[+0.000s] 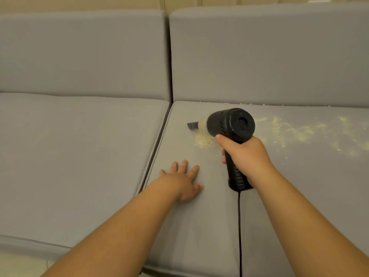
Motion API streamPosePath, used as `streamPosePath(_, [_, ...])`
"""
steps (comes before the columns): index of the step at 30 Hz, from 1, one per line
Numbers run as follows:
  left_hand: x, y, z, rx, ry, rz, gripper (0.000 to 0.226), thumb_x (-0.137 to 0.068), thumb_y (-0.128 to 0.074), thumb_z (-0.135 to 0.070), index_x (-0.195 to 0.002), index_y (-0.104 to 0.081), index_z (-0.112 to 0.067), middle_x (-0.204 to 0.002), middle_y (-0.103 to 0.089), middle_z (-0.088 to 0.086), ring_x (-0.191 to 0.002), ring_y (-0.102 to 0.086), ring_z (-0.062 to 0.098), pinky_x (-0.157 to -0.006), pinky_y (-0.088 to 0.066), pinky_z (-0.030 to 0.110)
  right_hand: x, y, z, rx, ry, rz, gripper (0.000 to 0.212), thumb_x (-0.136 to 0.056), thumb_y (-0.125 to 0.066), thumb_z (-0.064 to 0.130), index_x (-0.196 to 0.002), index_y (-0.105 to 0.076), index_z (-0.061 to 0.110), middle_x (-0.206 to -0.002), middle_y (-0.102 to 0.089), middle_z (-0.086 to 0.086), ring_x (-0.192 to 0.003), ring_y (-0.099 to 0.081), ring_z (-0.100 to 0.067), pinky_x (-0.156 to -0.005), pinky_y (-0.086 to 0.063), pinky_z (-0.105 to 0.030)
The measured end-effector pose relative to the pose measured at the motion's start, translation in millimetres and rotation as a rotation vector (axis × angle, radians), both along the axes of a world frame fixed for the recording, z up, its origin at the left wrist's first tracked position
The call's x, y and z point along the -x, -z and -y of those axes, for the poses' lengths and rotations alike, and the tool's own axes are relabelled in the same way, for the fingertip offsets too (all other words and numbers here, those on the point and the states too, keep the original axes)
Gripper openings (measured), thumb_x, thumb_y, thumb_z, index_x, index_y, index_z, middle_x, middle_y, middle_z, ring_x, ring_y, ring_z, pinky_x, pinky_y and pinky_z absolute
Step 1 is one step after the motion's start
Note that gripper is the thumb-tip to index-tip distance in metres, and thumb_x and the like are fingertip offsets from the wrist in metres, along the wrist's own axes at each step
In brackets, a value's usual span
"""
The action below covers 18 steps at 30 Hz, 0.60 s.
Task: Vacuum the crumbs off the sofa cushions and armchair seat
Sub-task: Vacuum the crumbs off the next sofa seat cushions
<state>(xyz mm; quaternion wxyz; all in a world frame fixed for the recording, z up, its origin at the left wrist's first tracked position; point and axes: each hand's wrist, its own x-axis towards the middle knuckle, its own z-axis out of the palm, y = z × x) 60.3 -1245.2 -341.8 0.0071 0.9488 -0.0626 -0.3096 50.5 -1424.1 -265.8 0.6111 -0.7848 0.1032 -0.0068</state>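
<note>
The left hand (182, 181) lies flat, fingers spread, bracing the right seat cushion (199, 226). The right hand (246, 156) wraps the handle of the handheld vacuum (229, 126). Its body runs left-right, nozzle (192, 124) pointing left, at the cushion. Step: mid-cleaning. Next, sweep rightward over the remaining crumbs (289, 130).

Single head-worn wide-angle view, directed forward and downward from above the front edge of a grey sofa (79, 156), taken at arm's length so that both forearms enter from the lower edge and the seat and back cushions are seen bowed toward the frame margins.
</note>
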Motion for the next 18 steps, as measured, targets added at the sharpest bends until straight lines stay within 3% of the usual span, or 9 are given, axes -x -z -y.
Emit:
streamPosePath(8, [0.0,-1.0,-6.1,0.030,0.017,0.012,0.072,-0.105,-0.027,-0.064,-0.163,0.011,-0.043,-0.171,0.022,-0.005,-0.158,0.018,0.028,-0.126,0.001,0.061,-15.7,-1.1,-3.6,-0.033,-0.001,-0.006,0.018,-0.090,-0.080,0.038,-0.094,-0.071,0.022,-0.084,-0.074,-0.009,-0.066,-0.072,-0.016,-0.075,-0.063,-0.037])
streamPosePath(12, [0.4,-0.7,-9.7,0.042,0.031,0.020,0.071,-0.105,-0.027,-0.064,-0.163,0.010,-0.044,-0.171,0.021,-0.005,-0.158,0.017,0.027,-0.126,0.002,0.060,-14.8,0.6,-8.2,-0.066,-0.034,-0.030,0.021,-0.091,-0.079,0.039,-0.096,-0.071,0.019,-0.084,-0.073,-0.009,-0.064,-0.071,-0.014,-0.067,-0.060,-0.030])
streamPosePath(18, [5.8,5.0,-19.4,0.069,0.064,0.055,0.071,-0.106,-0.028,-0.062,-0.164,0.008,-0.042,-0.172,0.020,-0.006,-0.159,0.017,0.024,-0.127,0.002,0.056,-5.7,-5.0,9.0,-0.086,0.098,0.006,0.021,-0.090,-0.080,0.040,-0.095,-0.069,0.023,-0.095,-0.077,-0.012,-0.074,-0.074,-0.020,-0.072,-0.061,-0.035])
